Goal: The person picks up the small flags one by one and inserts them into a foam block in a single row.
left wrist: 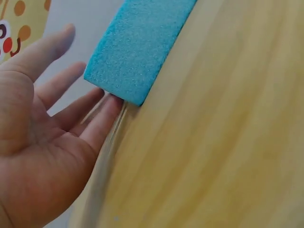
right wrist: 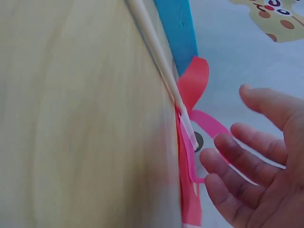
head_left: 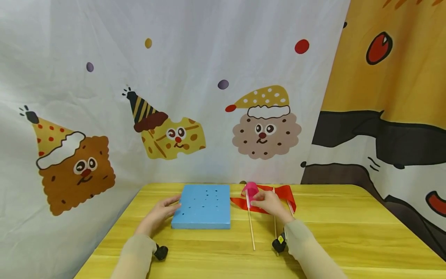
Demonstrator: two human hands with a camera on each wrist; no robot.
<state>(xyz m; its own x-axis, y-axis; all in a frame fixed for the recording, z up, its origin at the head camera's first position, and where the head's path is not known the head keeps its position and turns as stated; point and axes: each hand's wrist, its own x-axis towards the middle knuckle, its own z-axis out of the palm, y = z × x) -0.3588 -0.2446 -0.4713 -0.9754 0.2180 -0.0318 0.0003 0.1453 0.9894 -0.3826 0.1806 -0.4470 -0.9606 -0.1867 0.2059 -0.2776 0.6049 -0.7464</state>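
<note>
A blue foam block with small holes in its top lies flat on the table. My left hand is at its left side, fingers loosely extended. In the left wrist view, the fingertips meet the lower edge of the blue block. My right hand reaches over the paper flags, fingers spread and slightly bent. Closest to its fingertips is a pink flag on a thin wooden stick. The right wrist view shows the fingers apart beside the curling pink strip, gripping nothing.
Red flags on sticks lie behind and under my right hand, their strips curling up. The wood-grain table extends to the right. Directly behind its far edge hangs a white curtain printed with cartoon snacks.
</note>
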